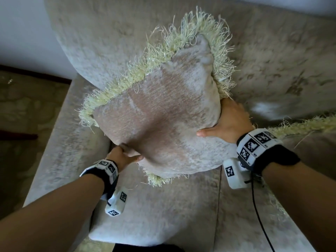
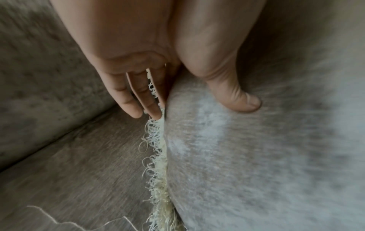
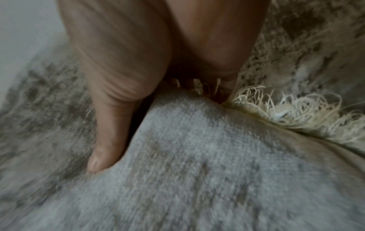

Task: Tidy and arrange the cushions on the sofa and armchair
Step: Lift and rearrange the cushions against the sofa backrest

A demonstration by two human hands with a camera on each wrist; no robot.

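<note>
One fringed cushion [image 1: 163, 113] is held between two hands above the sofa [image 1: 163, 206] seat. A second fringed edge [image 1: 305, 124] enters beyond the right hand [image 1: 231, 122], cut off by the frame, so its body cannot be made out.

The left hand [image 1: 121, 155] forms a grip on the cushion's lower-left corner: in the left wrist view the thumb [image 2: 233, 93] presses the front face while the fingers [image 2: 138, 96] lie behind, among the pale fringe [image 2: 158, 156]. The right hand forms a grip on the right edge: thumb [image 3: 106, 140] across the front face, fingers hidden behind the cushion. Both wrist views are blurred.

The cushion stands tilted as a diamond, one corner pointing up and away from both hands toward the backrest [image 1: 112, 42], the opposite corner pointing down between the wrists. Its far side is hidden, so contact with the backrest cannot be judged. Each wrist carries one marked band [image 1: 258, 144] and one white camera block [image 1: 234, 175].
</note>
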